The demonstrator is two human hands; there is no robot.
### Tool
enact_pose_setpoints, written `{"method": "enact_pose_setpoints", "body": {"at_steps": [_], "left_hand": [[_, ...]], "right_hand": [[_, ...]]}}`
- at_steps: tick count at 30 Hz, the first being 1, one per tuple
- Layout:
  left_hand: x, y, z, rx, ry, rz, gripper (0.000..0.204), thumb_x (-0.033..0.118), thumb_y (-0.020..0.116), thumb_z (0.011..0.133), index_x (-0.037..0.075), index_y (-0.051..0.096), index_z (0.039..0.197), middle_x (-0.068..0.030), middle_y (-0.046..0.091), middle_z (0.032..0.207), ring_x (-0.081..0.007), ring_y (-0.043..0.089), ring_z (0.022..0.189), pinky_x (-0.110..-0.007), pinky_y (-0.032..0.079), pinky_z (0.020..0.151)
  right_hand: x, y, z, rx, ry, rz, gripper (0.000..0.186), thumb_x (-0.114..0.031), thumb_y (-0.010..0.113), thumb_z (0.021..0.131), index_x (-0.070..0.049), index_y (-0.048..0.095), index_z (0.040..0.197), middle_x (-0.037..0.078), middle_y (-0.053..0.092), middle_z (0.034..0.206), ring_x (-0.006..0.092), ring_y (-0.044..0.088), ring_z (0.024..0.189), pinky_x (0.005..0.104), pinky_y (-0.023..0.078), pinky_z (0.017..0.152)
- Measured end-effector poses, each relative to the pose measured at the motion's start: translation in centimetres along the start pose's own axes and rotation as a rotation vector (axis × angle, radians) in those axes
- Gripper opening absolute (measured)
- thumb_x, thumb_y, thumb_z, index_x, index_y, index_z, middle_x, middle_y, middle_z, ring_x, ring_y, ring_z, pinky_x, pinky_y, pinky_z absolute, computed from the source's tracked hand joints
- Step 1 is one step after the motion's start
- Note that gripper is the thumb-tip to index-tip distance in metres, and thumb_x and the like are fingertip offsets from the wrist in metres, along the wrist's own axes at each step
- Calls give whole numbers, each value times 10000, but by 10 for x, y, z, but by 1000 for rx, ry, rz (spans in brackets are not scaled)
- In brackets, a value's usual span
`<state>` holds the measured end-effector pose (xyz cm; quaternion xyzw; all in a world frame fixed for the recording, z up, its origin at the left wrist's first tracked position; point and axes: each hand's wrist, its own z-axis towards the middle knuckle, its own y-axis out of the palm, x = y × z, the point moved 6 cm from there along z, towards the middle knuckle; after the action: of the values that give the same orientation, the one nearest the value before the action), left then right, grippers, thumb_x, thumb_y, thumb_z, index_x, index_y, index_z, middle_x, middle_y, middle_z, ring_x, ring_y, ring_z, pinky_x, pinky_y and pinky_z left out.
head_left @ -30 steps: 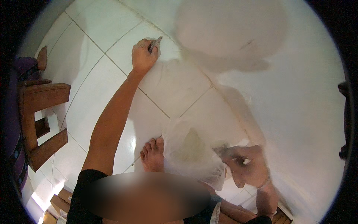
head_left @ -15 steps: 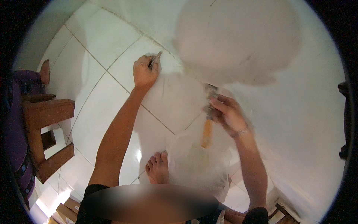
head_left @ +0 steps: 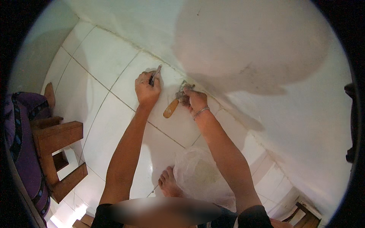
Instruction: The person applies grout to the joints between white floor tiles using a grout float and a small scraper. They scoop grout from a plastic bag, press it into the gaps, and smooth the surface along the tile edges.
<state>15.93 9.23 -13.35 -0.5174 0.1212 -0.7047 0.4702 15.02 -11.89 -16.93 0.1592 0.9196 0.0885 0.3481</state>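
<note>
In the head view, the right hand point(head_left: 197, 99) has risen from beside one plastic bag point(head_left: 197, 169), near six o'clock, to one o'clock by the seam point(head_left: 166, 64), bringing two hands close together. Its fingers close on one scraper point(head_left: 171, 108), handle toward seven; the left hand point(head_left: 146, 91), at ten, curls round one slim tool point(head_left: 155, 75).

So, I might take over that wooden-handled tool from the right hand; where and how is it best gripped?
Probably by the wooden handle, coming from its rounded free end, at the picture's lower left. The handle slants out bare that way, while the right hand covers the part nearer the wall.
</note>
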Motion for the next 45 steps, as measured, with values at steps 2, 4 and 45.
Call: {"method": "enact_pose_setpoints", "body": {"at_steps": [2, 4, 45], "left_hand": [[-1, 0, 0, -5, -3, 11, 202, 181, 695, 906, 17, 731, 1019, -158, 661, 900, -374, 628, 857, -475, 473, 841], [-5, 2, 0, -31, -29, -2, 198, 172, 692, 903, 14, 724, 1017, -158, 664, 905, -373, 630, 866, -477, 472, 846], [-4, 2, 0, -21, 0, 37, 191, 157, 708, 879, 6, 720, 995, -198, 688, 994, -398, 648, 951, -492, 485, 874]], "right_hand": [[-6, 2, 5, 29, -25, 40, 112, -109, 710, 998, -20, 668, 1051, 110, 733, 913, 186, 700, 678, 329, 589, 549], [-6, 3, 7, 25, 15, 56, 131, -85, 684, 999, -32, 641, 1111, 111, 721, 953, 228, 729, 707, 346, 607, 519], [-178, -59, -278, -479, -332, -947, 197, -167, 689, 1019, 22, 714, 972, 69, 743, 780, 108, 606, 574, 287, 477, 518]]}}
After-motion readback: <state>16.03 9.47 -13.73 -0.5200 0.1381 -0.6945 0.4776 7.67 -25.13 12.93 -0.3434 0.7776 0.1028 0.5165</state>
